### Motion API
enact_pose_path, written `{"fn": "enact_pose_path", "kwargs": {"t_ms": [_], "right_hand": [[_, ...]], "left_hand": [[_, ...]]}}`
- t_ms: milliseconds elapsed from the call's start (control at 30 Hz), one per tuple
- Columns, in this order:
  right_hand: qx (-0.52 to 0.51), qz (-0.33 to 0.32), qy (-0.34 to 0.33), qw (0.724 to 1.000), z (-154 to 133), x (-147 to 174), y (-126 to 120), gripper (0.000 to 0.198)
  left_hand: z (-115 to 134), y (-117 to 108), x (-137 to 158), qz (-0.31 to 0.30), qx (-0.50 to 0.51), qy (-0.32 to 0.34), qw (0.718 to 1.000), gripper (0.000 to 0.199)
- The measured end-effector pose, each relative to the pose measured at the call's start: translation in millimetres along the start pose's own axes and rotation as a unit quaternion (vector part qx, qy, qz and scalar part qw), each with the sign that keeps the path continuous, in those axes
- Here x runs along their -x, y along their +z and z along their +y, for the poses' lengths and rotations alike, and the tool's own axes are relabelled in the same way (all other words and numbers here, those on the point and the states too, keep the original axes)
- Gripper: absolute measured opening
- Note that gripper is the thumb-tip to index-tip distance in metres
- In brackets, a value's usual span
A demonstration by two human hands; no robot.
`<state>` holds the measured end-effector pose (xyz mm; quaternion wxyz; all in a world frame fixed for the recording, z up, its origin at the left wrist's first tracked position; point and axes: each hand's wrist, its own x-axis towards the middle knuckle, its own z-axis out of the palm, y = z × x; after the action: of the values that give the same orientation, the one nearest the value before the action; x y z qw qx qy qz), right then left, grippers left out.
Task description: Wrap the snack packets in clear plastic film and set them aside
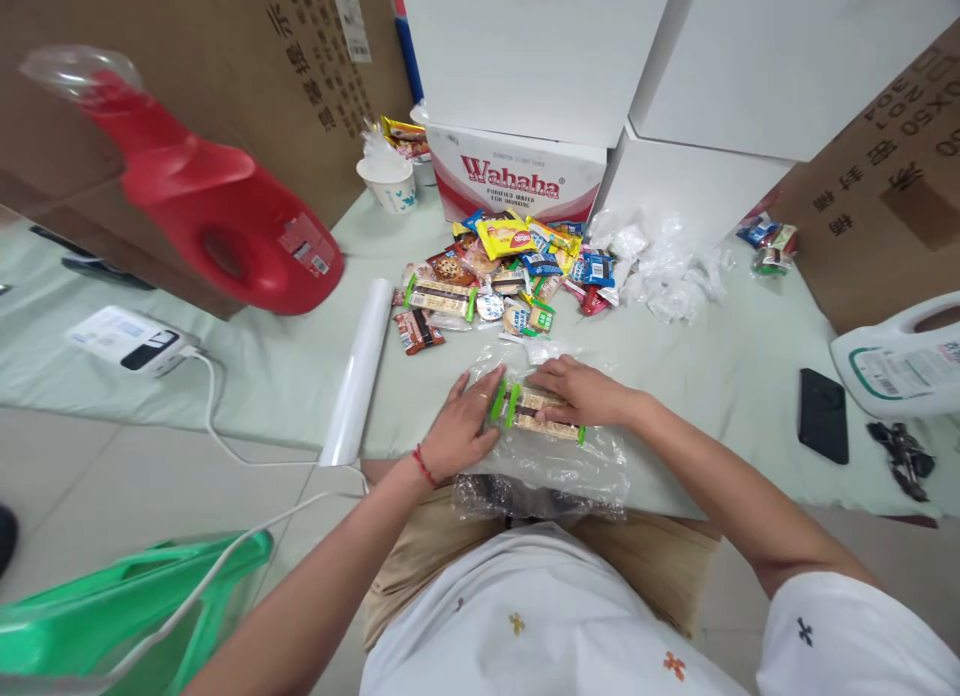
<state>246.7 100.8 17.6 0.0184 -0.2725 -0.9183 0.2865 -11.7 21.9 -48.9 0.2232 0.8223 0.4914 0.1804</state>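
A sheet of clear plastic wrap [592, 468] lies in front of me, its near part hanging over the table edge. On it sit biscuit packs [559, 426] with green ends, side by side. My right hand [589, 391] grips them from the right, thumb on top and fingers along the far side. To their left, my left hand [461, 426] lies with its fingers stretched out on the wrap, the fingertips by the green ends. A heap of wrapped snacks [517, 261] is just beyond both hands.
Left of my hands lies a roll of plastic film [356, 376]. Behind it stands a red jug [232, 216]. A Wahaha carton [517, 176] backs the snacks, with crumpled plastic [675, 271] beside it. At right are a phone [823, 416] and a white bottle [900, 361].
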Motion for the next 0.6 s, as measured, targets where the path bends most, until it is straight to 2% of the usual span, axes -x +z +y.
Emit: {"fn": "enact_pose_path", "kwargs": {"t_ms": [67,133,233,400,500,600], "right_hand": [[0.084,0.068,0.06,0.992,-8,7,8,0.071],[0.125,0.08,0.1,0.984,-20,16,15,0.074],[0.149,0.065,0.139,0.977,-36,27,24,0.058],[0.11,0.118,0.195,0.967,-47,19,34,0.047],[0.135,0.093,0.205,0.965,-48,6,38,0.045],[0.149,0.064,0.201,0.966,-45,-2,41,0.04]], "left_hand": [[-6,1,0,0.006,0.021,-0.002,1.0,0.096],[-9,3,0,0.015,0.02,-0.007,1.0,0.095],[-8,8,-1,0.026,-0.003,-0.011,1.0,0.09],[-6,11,-1,0.034,-0.023,-0.007,0.999,0.09],[-9,9,-1,0.035,-0.009,-0.007,0.999,0.087],[-9,7,0,0.051,-0.013,-0.034,0.998,0.072]]}}
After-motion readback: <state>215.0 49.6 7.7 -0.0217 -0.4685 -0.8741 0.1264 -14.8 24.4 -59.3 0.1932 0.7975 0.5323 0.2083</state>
